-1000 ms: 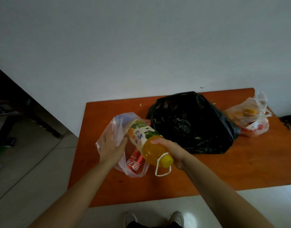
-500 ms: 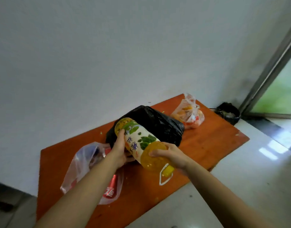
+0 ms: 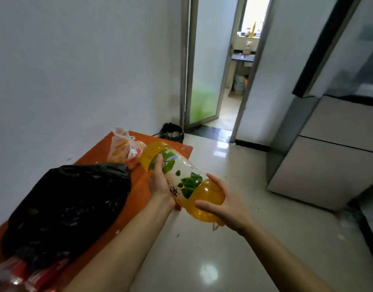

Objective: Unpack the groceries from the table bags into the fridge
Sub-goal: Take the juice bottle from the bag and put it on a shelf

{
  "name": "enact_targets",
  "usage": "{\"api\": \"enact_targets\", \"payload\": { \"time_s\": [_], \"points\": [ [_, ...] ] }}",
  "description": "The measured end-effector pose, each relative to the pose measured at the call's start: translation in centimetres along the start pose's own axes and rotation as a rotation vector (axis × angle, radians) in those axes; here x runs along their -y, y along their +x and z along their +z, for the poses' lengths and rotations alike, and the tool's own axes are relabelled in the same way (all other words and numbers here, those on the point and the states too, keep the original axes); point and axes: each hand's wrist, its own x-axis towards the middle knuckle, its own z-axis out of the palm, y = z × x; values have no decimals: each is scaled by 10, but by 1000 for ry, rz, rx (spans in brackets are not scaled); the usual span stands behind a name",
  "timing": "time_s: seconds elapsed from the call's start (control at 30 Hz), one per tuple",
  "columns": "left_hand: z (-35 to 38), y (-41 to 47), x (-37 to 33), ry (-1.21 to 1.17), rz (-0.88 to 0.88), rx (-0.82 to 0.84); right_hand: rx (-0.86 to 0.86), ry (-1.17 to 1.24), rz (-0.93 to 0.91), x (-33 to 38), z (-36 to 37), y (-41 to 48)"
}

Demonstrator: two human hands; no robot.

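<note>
A large bottle of orange juice (image 3: 182, 180) with a white and green label lies tilted in both my hands, over the floor just past the orange table (image 3: 101, 152). My left hand (image 3: 160, 184) grips its body on the label. My right hand (image 3: 220, 204) cups its neck end, hiding the cap. On the table lie a black bag (image 3: 65, 205), a clear bag of oranges (image 3: 124, 148) at the far end, and a clear bag with red cans (image 3: 27, 275) at the near corner. The grey fridge (image 3: 329, 152) stands at the right, doors closed.
A shiny tiled floor (image 3: 223, 249) stretches between table and fridge. A small black bin (image 3: 172, 132) sits by the wall beyond the table. Behind it an open doorway (image 3: 234, 81) with a frosted glass panel leads to another room.
The view has swung right from the table toward the fridge and doorway. The bottle has come out of the clear bag and now sits in both hands, away from the table.
</note>
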Motion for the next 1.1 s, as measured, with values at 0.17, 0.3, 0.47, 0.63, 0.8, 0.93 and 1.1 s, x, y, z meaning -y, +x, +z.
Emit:
{"api": "enact_targets", "payload": {
  "time_s": [0.17,0.3,0.47,0.63,0.8,0.93,1.1],
  "points": [
    [140,-11,39,-13,52,169,-399,110,-50,-16,-110,-29],
    [263,-32,81,-2,127,319,-569,274,-146,-35,-209,-39],
    [414,-57,140,41,187,554,-697,355,-247,-58,-348,-47],
    [541,-61,183,107,195,767,-837,330,-322,-66,-469,-46],
    [644,-41,213,132,144,917,-918,331,-379,-76,-562,-20],
    [720,-4,245,116,88,1012,-987,312,-426,-92,-627,19],
    [822,39,277,29,-33,1010,-1092,239,-466,-94,-710,73]
  ]
}}
